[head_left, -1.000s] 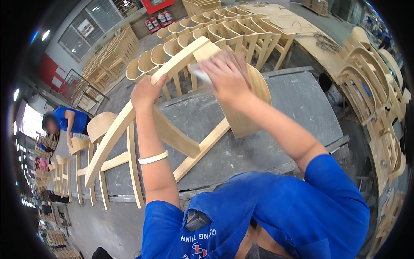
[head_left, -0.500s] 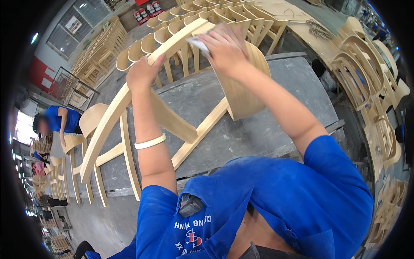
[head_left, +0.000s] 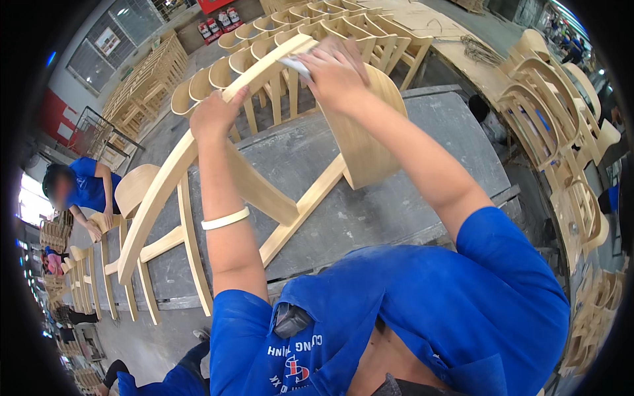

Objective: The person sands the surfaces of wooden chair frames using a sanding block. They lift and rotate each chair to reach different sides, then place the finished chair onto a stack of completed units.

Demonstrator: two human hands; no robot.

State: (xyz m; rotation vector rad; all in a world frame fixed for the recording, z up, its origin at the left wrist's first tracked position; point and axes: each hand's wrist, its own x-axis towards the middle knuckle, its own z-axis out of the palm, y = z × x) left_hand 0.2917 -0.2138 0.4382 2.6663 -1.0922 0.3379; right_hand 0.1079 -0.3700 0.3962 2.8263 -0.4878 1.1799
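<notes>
Wood is making up the chair (head_left: 356, 145) that is resting under the fingers on a grey table (head_left: 436, 152). The left hand (head_left: 214, 117) is curling tightly around its bent bar (head_left: 155, 191). The right hand (head_left: 333, 80) is stretching its fingers nearly straight, holding a white sheet (head_left: 294, 65) against the chair's top.

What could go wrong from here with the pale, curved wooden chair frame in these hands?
Shifting: only the left hand visibly grips the pale, curved wooden chair frame above the flat grey tabletop, so firm rubbing might rock it.

Scraped fingers: the right hand holds a thin white-and-brown sheet at the frame's upper end; fingertips could slip onto a wooden edge.

Knocking: a neighbouring pale wooden frame appears close; a swing might hit it, though the gap is unclear.
</notes>
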